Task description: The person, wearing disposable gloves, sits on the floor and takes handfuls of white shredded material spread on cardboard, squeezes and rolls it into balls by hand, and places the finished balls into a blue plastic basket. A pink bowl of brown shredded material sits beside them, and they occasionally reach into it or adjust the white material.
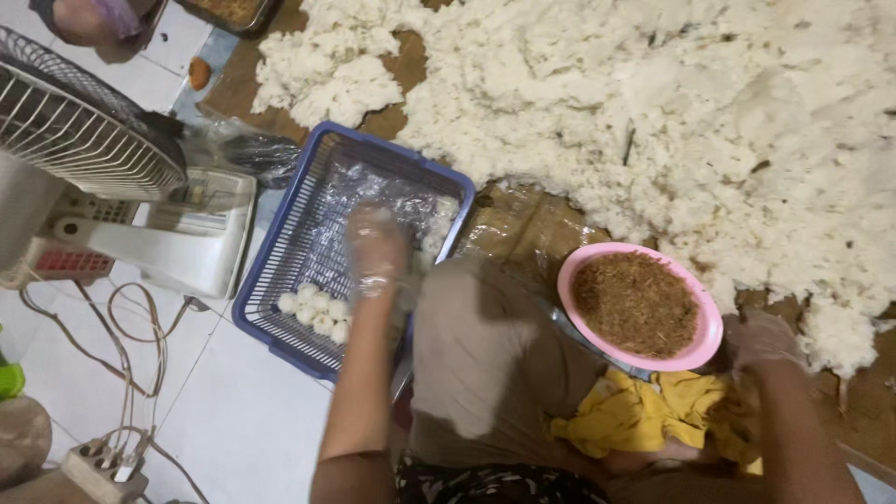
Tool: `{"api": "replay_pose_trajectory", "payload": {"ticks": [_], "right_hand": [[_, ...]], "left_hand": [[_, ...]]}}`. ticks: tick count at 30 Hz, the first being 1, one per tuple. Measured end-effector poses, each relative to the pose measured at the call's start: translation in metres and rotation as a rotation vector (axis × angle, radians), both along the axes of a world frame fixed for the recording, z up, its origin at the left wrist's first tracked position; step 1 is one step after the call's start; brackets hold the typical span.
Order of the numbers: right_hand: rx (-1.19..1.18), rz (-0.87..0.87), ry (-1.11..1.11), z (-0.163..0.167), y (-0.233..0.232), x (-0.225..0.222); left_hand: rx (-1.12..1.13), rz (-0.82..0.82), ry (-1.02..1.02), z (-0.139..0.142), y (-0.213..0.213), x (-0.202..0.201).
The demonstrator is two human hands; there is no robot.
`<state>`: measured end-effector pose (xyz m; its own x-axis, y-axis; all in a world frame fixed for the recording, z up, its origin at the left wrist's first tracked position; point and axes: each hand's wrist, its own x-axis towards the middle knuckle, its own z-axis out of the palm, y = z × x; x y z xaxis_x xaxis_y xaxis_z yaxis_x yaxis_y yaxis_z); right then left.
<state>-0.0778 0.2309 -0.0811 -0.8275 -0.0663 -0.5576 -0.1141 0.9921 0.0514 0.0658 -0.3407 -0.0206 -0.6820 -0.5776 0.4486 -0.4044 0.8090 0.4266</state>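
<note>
My left hand (375,250), in a thin clear plastic glove, reaches over the blue plastic basket (280,252); it is blurred, so what it holds cannot be told. Several small white balls (317,313) lie in a cluster on the plastic-lined basket bottom, just left of my forearm. My right hand (763,341), also gloved, rests at the edge of the big white crumbly heap (691,112), right of a pink bowl (702,322) filled with brown shredded filling. A yellow cloth (644,415) lies on my lap below the bowl.
A white fan (84,131) with a wire guard stands at the left on its base. Cables and a power strip (98,467) lie on the white tiled floor. A brown mat (523,224) lies under the heap. A dark tray (233,14) sits at the top.
</note>
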Motion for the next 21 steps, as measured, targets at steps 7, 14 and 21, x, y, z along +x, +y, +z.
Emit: {"api": "replay_pose_trajectory", "payload": {"ticks": [7,14,21], "right_hand": [[-0.186,-0.238,0.203,0.003,0.006,0.005],[-0.049,-0.163,0.231,0.007,-0.011,-0.015],[0.050,-0.044,0.157,0.007,-0.018,-0.018]], "left_hand": [[-0.395,0.197,-0.966,-0.009,-0.098,0.085],[-0.085,0.154,-1.417,-0.041,-0.103,0.079],[-0.346,0.004,-1.279,0.001,-0.058,-0.008]]}}
